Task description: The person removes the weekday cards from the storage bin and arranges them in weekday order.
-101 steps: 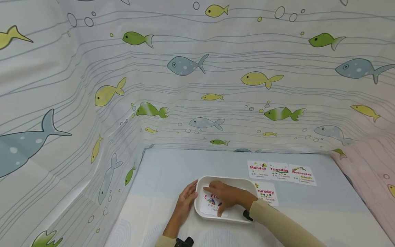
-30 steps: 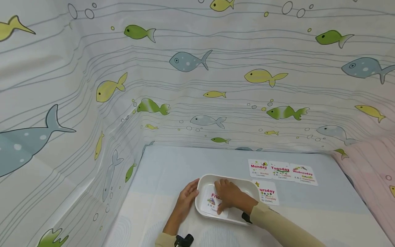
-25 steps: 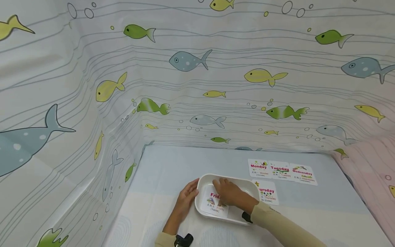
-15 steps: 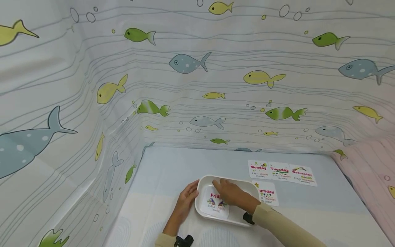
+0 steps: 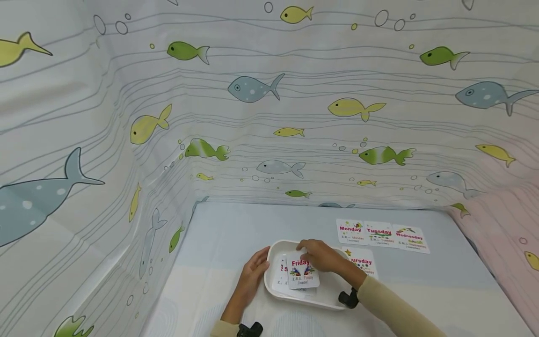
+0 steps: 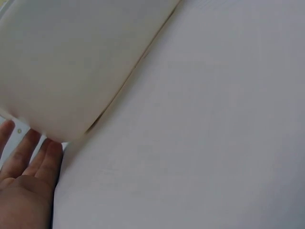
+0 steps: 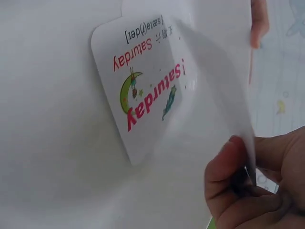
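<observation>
My right hand (image 5: 323,257) pinches the top edge of a white Friday card (image 5: 303,278), lifting it at a tilt over the white tray (image 5: 330,288). In the right wrist view, thumb and fingers grip the edge of this card (image 7: 224,93), seen from its blank side. Beneath it in the tray lies a Saturday card (image 7: 147,86), partly covered, with another white card edge poking out. My left hand (image 5: 251,275) rests against the tray's left end, fingers extended. The left wrist view shows those fingertips at the tray's outer wall (image 6: 81,62).
Monday (image 5: 352,236), Tuesday (image 5: 379,238) and Wednesday (image 5: 410,243) cards lie in a row at the table's back right. A Thursday card (image 5: 365,264) lies below them, partly hidden by the tray and right arm. Fish-print cloth (image 5: 252,126) hangs around the table.
My right hand has taken the Friday card by its top edge and raised it from the stack, shifting slightly right and uncovering the Saturday card. The left hand keeps its place at the tray.
</observation>
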A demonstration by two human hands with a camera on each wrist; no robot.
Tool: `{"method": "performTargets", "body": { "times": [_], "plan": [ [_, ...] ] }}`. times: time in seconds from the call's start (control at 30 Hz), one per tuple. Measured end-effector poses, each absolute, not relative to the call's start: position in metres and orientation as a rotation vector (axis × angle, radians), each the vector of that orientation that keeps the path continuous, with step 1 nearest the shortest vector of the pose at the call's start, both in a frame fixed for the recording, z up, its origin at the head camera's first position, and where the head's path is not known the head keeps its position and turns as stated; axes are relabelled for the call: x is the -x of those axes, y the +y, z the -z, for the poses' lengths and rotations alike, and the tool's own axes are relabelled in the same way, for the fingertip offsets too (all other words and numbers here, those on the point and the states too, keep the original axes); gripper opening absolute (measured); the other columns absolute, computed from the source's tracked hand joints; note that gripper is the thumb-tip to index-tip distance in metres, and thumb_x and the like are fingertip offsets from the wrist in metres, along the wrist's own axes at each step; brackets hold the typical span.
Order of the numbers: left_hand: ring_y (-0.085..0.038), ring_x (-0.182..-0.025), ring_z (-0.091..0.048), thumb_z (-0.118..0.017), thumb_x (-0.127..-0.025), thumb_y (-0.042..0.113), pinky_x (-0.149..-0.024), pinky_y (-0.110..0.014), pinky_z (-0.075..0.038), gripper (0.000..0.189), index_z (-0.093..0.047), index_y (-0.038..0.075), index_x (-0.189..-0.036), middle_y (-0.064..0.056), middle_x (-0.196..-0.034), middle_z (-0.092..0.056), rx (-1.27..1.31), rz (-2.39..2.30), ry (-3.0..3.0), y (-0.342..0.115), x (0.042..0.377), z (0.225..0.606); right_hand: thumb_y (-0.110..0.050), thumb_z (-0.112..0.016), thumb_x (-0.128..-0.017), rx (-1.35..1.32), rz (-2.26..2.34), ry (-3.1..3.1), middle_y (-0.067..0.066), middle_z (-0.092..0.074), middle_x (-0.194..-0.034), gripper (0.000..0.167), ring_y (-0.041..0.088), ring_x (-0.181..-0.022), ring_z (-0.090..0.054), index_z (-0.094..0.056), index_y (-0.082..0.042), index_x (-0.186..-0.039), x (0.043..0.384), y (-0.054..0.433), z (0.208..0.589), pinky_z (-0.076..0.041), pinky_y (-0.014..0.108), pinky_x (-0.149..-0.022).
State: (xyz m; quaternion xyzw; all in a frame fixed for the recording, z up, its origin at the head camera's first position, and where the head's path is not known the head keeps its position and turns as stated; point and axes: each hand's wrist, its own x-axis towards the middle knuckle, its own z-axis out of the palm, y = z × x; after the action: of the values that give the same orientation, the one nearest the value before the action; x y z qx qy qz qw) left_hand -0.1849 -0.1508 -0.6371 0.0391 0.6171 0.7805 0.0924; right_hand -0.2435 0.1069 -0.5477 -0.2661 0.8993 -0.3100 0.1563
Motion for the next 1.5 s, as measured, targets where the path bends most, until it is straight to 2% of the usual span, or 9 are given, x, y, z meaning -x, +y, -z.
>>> {"method": "performTargets", "body": {
  "times": [0.17,0.3,0.43,0.53,0.67,0.87,1.03,1.23,1.5],
  "plan": [
    [-0.032,-0.146,-0.039,-0.057,-0.101,0.024,-0.107,-0.016,-0.044,0.055,-0.040,0.010,-0.152,-0.016,-0.157,-0.041,-0.125,-2.312,1.839,-0.151,0.184,0.636,-0.016,-0.064,-0.098,0.779,1.008,2.609,0.009,-0.070,-0.123,0.023,0.026,-0.113,-0.067,-0.071,-0.012,-0.119,0.246,0.124,0.547,-0.056,0.048,-0.096],
    [-0.032,-0.146,-0.039,-0.056,-0.102,0.022,-0.108,-0.017,-0.044,0.054,-0.040,0.009,-0.152,-0.017,-0.156,-0.041,-0.126,-2.311,1.844,-0.150,0.183,0.635,-0.025,-0.066,-0.097,0.696,1.103,2.596,0.005,-0.071,-0.123,0.024,0.018,-0.101,-0.066,-0.074,-0.017,-0.118,0.248,0.137,0.548,-0.057,0.035,-0.084],
    [-0.031,-0.145,-0.040,-0.057,-0.102,0.022,-0.108,-0.017,-0.044,0.054,-0.041,0.010,-0.152,-0.016,-0.156,-0.042,-0.108,-2.309,1.850,-0.149,0.183,0.634,-0.032,-0.072,-0.091,0.601,1.177,2.530,0.004,-0.070,-0.119,0.039,0.014,-0.086,-0.059,-0.070,-0.016,-0.126,0.248,0.147,0.545,-0.052,0.023,-0.067],
    [-0.031,-0.145,-0.041,-0.057,-0.102,0.022,-0.108,-0.017,-0.044,0.054,-0.041,0.009,-0.151,-0.016,-0.156,-0.042,-0.105,-2.302,1.865,-0.149,0.182,0.634,-0.034,-0.074,-0.090,0.579,1.194,2.499,0.000,-0.068,-0.112,0.050,0.014,-0.084,-0.054,-0.064,-0.015,-0.135,0.247,0.155,0.543,-0.048,0.022,-0.063],
    [-0.030,-0.145,-0.041,-0.056,-0.102,0.021,-0.108,-0.018,-0.044,0.053,-0.041,0.009,-0.151,-0.016,-0.156,-0.042,-0.116,-2.304,1.870,-0.150,0.182,0.635,-0.035,-0.067,-0.095,0.601,1.207,2.543,-0.004,-0.066,-0.105,0.045,0.015,-0.083,-0.050,-0.063,-0.021,-0.137,0.246,0.166,0.541,-0.043,0.023,-0.063],
    [-0.032,-0.145,-0.041,-0.056,-0.102,0.021,-0.109,-0.020,-0.045,0.053,-0.041,0.009,-0.151,-0.017,-0.156,-0.042,-0.132,-2.316,1.853,-0.149,0.183,0.636,-0.038,-0.067,-0.094,0.493,1.392,2.531,0.003,-0.068,-0.127,0.043,0.011,-0.095,-0.061,-0.065,-0.022,-0.134,0.244,0.186,0.542,-0.051,0.020,-0.077],
    [-0.032,-0.145,-0.040,-0.057,-0.102,0.022,-0.109,-0.020,-0.045,0.054,-0.041,0.008,-0.151,-0.018,-0.156,-0.042,-0.132,-2.319,1.849,-0.150,0.183,0.636,-0.035,-0.075,-0.088,0.408,1.542,2.418,0.011,-0.062,-0.138,0.060,0.020,-0.101,-0.064,-0.057,-0.016,-0.142,0.242,0.202,0.542,-0.056,0.022,-0.077],
    [-0.030,-0.144,-0.042,-0.056,-0.102,0.021,-0.109,-0.021,-0.045,0.053,-0.041,0.008,-0.151,-0.018,-0.155,-0.043,-0.128,-2.332,1.850,-0.150,0.184,0.636,-0.037,-0.069,-0.093,0.296,1.668,2.399,0.009,-0.045,-0.156,0.056,0.028,-0.118,-0.063,-0.054,-0.022,-0.145,0.241,0.223,0.543,-0.060,0.024,-0.079],
    [-0.024,-0.142,-0.046,-0.055,-0.102,0.019,-0.107,-0.018,-0.045,0.051,-0.042,0.009,-0.150,-0.015,-0.155,-0.044,-0.060,-2.312,1.861,-0.148,0.182,0.634,-0.042,-0.064,-0.096,0.035,1.744,2.436,0.010,-0.037,-0.160,0.055,0.008,-0.107,-0.066,-0.053,-0.022,-0.146,0.236,0.259,0.542,-0.060,0.022,-0.078]
  ]
}}
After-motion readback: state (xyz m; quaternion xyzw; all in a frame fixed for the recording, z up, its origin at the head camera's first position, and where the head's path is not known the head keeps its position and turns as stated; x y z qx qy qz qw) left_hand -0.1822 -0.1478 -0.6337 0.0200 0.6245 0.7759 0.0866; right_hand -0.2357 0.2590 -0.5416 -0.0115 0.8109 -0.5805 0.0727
